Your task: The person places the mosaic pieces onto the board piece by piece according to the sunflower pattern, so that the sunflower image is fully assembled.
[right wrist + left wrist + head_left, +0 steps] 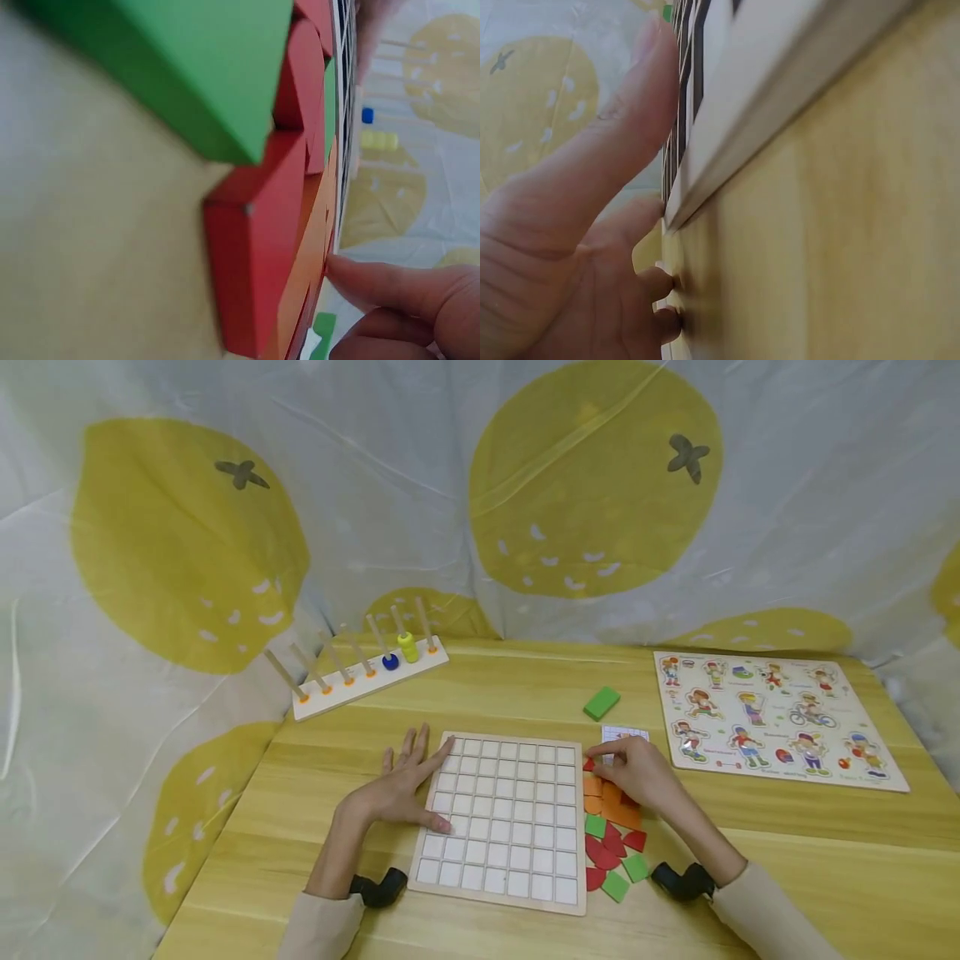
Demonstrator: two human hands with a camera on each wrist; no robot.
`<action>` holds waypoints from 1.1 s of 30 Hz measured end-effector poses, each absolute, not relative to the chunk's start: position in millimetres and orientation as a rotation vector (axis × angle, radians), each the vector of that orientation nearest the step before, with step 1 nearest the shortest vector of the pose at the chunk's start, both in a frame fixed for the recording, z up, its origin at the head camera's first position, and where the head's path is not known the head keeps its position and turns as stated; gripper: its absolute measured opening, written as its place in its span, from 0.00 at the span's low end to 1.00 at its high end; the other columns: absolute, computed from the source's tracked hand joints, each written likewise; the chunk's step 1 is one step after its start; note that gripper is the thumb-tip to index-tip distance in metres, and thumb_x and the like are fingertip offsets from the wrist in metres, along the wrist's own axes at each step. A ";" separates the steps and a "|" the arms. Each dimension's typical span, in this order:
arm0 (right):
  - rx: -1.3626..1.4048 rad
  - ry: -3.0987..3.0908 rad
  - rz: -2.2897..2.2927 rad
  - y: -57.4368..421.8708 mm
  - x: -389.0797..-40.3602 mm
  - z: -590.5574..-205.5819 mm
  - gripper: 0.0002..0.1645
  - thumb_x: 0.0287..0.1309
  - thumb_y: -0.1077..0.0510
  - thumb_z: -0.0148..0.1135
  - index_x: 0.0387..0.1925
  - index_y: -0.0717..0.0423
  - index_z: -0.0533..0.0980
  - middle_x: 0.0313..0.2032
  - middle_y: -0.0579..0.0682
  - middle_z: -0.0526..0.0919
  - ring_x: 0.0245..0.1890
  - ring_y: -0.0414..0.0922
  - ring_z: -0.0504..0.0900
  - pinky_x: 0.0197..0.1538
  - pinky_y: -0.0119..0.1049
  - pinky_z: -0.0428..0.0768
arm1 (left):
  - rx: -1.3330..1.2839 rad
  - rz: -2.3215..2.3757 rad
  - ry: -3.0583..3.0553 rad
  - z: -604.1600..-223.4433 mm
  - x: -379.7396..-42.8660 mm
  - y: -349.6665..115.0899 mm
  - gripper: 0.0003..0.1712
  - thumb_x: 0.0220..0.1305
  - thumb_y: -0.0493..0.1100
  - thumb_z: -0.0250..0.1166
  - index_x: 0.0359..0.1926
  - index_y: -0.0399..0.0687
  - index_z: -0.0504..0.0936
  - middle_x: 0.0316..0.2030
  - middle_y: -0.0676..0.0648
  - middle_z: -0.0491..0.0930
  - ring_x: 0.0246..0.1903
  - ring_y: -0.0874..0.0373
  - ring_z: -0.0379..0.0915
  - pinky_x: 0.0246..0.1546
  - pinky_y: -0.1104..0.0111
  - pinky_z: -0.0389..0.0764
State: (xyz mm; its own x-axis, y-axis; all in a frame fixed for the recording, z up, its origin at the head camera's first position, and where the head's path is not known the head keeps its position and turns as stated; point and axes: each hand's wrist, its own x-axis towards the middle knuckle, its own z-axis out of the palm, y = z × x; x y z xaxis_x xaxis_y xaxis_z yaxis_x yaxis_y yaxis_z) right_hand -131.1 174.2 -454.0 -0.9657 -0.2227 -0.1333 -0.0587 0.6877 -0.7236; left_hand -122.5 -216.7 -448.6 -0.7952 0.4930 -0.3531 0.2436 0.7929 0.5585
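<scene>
A square wooden grid board [581,827] with white cells lies flat in front of me. My left hand [393,793] rests at its left edge with fingers spread, the thumb over a cell and the index fingertip on the upper left corner. Beyond the edge, the other left fingertips touch the table. At the board's upper right side, my right hand [637,772] pinches a small red block [588,765] between thumb and index finger. Below it lie orange blocks [621,812], red curved blocks [602,853] and green square blocks [635,868], grouped along the board's right edge.
A printed card [625,732] lies partly behind my right hand, with a green block [602,702] beyond it. At the back left stands a peg rack [345,697] with blue and yellow-green beads. A picture puzzle board [780,722] lies at the right. Lemon-print cloth [420,460] hangs behind.
</scene>
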 end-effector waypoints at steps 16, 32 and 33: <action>-0.180 2.696 -1.106 177.1 -131.3 -452.7 0.11 0.56 0.61 0.76 0.42 0.58 0.89 0.16 0.45 0.68 0.16 0.42 0.67 0.19 0.30 0.62 | 0.534 0.716 2.474 -447.4 -120.4 -216.9 0.80 0.44 0.57 0.84 0.84 0.51 0.37 0.79 0.32 0.15 0.80 0.34 0.09 0.76 0.33 0.21; -0.380 2.737 -1.074 161.9 -130.9 -444.9 0.10 0.61 0.59 0.74 0.43 0.56 0.87 0.15 0.42 0.63 0.16 0.39 0.62 0.22 0.30 0.60 | 0.545 0.691 2.485 -450.4 -122.4 -221.0 0.80 0.43 0.60 0.84 0.84 0.52 0.37 0.79 0.33 0.14 0.80 0.35 0.09 0.76 0.34 0.21; -0.385 2.716 -1.102 157.4 -131.5 -444.0 0.09 0.61 0.58 0.74 0.43 0.56 0.87 0.14 0.42 0.62 0.16 0.38 0.60 0.22 0.29 0.59 | 0.545 0.693 2.487 -450.6 -122.3 -221.1 0.80 0.43 0.60 0.84 0.84 0.52 0.37 0.79 0.33 0.14 0.80 0.35 0.09 0.76 0.34 0.21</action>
State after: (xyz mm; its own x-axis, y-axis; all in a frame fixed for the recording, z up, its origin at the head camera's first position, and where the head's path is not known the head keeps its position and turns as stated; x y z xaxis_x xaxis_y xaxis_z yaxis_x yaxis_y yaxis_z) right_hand -131.5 157.4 -444.0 -0.9493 -0.3058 -0.0733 -0.1683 0.6909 -0.7031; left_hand -122.3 -221.1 -450.6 -0.7961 0.4921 -0.3523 0.2389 0.7903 0.5642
